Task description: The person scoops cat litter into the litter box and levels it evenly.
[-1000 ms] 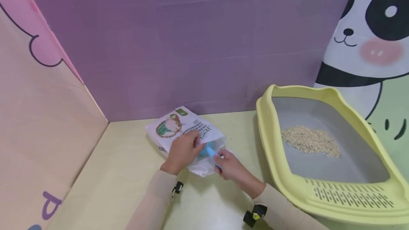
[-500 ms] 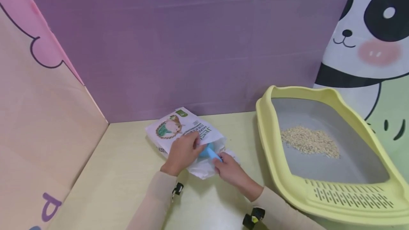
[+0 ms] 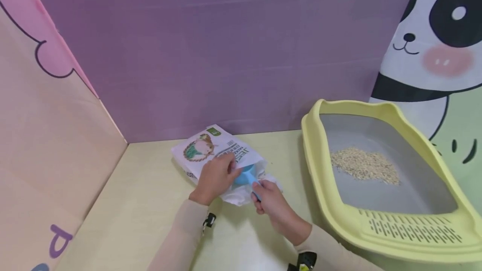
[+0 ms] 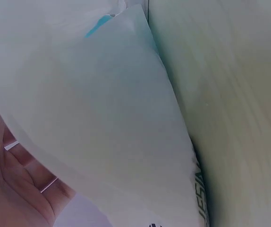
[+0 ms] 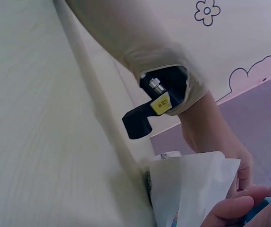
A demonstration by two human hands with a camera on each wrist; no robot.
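Note:
A white printed bag (image 3: 241, 150) lies on the table with its open mouth toward the lower right. My left hand (image 3: 215, 177) holds the upper edge of that mouth, lifting it. In the left wrist view the pale side of the bag (image 4: 112, 113) hides part of the left hand (image 4: 24, 189). My right hand (image 3: 276, 204) grips the handle of a blue scoop (image 3: 245, 177). The scoop's bowl sits at the bag's mouth, its far part hidden under the bag's upper layer. In the right wrist view, the right fingers curl around the blue handle (image 5: 260, 208).
To the right stands a yellow litter box (image 3: 315, 170) with a grey base, slotted at its front. A pile of beige granules (image 3: 365, 164) lies inside it. A purple wall covering (image 3: 241, 62) rises behind the bag, and a printed panel (image 3: 56, 137) borders the left.
The right hand has drawn back slightly toward the lower right with the scoop, and more of the blue bowl shows at the bag's mouth. The left hand has stayed in place.

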